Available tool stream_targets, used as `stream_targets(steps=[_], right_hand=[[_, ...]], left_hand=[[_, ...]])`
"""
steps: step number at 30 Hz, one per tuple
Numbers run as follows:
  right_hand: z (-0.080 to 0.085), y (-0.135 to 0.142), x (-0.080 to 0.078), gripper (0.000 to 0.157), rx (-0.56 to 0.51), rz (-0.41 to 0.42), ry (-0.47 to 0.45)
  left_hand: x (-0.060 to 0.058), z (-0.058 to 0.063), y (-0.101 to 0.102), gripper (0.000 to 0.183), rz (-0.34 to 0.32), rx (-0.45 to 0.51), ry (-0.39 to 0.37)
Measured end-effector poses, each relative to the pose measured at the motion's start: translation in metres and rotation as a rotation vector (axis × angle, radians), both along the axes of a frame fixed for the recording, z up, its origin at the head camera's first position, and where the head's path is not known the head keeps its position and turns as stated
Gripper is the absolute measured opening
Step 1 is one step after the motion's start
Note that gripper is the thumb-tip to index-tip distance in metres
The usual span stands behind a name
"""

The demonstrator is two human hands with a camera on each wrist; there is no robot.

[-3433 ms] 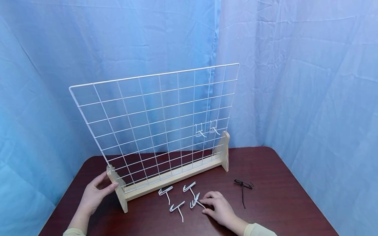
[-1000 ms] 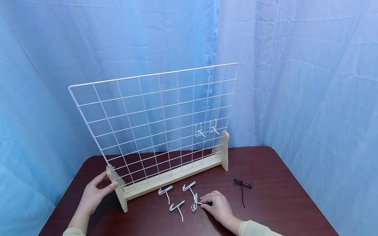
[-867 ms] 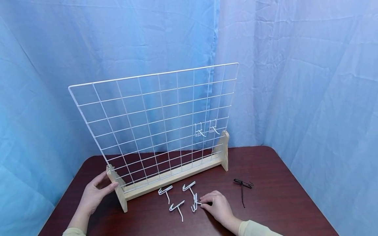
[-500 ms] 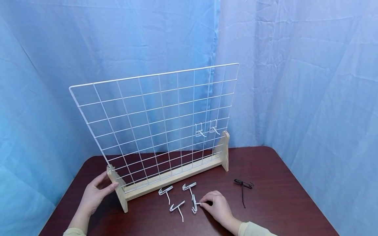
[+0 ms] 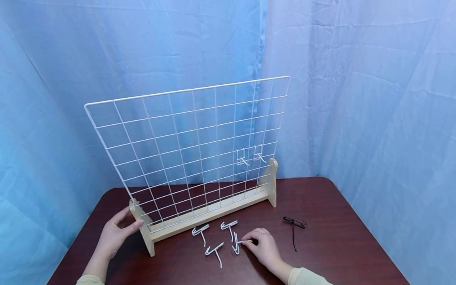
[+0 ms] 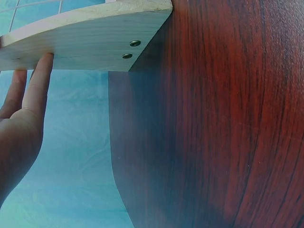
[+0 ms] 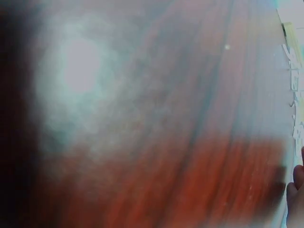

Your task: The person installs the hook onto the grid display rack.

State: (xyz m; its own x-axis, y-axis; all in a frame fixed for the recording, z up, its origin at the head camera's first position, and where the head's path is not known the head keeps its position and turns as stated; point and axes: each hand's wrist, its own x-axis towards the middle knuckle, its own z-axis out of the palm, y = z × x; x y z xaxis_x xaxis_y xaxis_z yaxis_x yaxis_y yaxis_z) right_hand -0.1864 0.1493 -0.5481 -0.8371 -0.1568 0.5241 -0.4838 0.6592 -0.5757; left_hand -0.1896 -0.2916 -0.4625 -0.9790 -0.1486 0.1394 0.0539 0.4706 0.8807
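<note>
Right hand (image 5: 263, 248) pinching a white wire hook (image 5: 236, 244), left hand (image 5: 113, 233) gripping the wooden end panel (image 5: 147, 240).
Head view: the hook's doubled wire back stands edge-on, just left of the right fingertips, near three similar hooks (image 5: 214, 250). Left wrist: fingers (image 6: 40, 90) touch pale wood; two screws (image 6: 135, 43). Right wrist: blurred table (image 7: 204, 171), grip unclear.

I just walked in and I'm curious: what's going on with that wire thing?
A person is at a dark red table with a white wire grid standing in a wooden stand. The left hand holds one end of the stand, and the right hand pinches a white hook. Two white hooks hang on the grid near its right end. Three more white hooks lie on the table in front of the stand, and a black hook lies off to the right.
</note>
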Motion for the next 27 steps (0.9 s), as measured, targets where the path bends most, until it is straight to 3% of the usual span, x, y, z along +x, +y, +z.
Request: stream_targets(steps=[18,27], right_hand=[[0.020,0.004,-0.016,0.017,-0.073,-0.095,0.065],[0.035,0.005,-0.018,0.015,-0.128,-0.133,0.021]], left_hand=[[0.000,0.001,0.000,0.066,0.000,-0.015,0.002],[0.000,0.001,0.000,0.067,0.001,-0.034,-0.008]])
